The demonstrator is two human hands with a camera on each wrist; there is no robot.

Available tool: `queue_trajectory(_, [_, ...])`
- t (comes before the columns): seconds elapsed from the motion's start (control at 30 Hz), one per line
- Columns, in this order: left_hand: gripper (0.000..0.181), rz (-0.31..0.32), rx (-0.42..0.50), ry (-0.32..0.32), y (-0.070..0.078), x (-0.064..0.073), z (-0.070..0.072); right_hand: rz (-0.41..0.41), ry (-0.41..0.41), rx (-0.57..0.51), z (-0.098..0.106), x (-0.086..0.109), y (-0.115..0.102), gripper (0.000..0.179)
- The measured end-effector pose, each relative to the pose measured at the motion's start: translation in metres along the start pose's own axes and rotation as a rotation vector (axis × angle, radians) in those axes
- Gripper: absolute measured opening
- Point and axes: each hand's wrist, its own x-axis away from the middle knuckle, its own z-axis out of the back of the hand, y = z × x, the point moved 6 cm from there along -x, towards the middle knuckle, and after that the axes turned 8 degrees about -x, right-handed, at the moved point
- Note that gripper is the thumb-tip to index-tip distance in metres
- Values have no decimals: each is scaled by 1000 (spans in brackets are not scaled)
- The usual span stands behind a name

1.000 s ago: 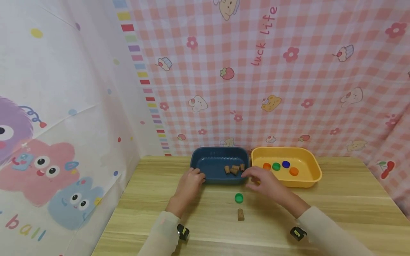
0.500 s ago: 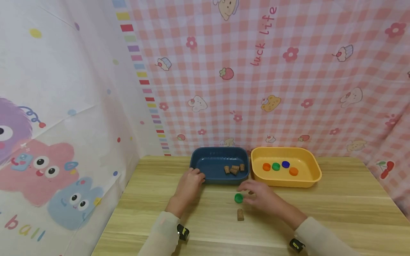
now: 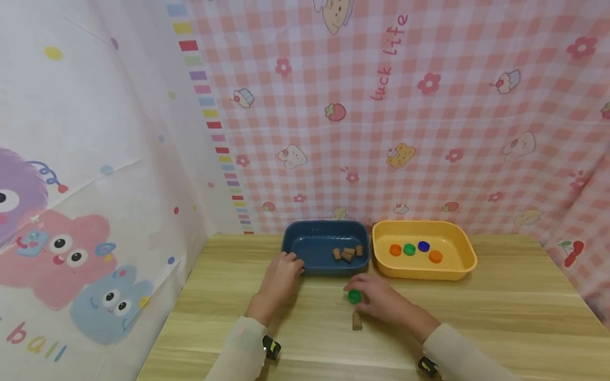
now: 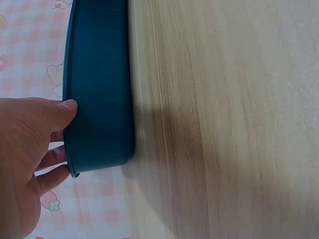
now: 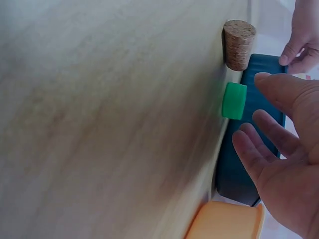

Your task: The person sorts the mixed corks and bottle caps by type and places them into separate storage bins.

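My left hand (image 3: pixel 278 278) grips the near-left rim of a dark blue tray (image 3: pixel 329 271). In the left wrist view the thumb lies on the tray's outer wall (image 4: pixel 99 74) and the fingers reach behind its rim. A green bottle cap (image 3: pixel 354 296) lies on the table in front of the trays. My right hand (image 3: pixel 381 301) is spread around the cap; the right wrist view shows a gap between the fingers and the cap (image 5: pixel 234 101). A cork stopper (image 3: pixel 357 321) stands on the table just nearer than the cap.
Several cork stoppers (image 3: pixel 348 255) lie in the blue tray's right part. Beside it, a yellow tray (image 3: pixel 424 272) holds several caps: orange ones (image 3: pixel 436 256), a green one (image 3: pixel 409 249) and a blue one (image 3: pixel 423 246). A checked cloth (image 3: pixel 352 132) hangs behind the wooden table (image 3: pixel 514 317).
My right hand has come down from between the trays toward the near side and left, to the green cap on the table. My left hand has stayed on the blue tray.
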Motion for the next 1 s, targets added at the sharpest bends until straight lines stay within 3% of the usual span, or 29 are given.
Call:
queue_trajectory(0.43, [10,-4,-11,5,2,0,2,47,-3,65,-13,-7,7,28])
queue_trajectory(1.0, [8,-9,-20,8,1,0,0,52,2,72,-11,-10,6,20])
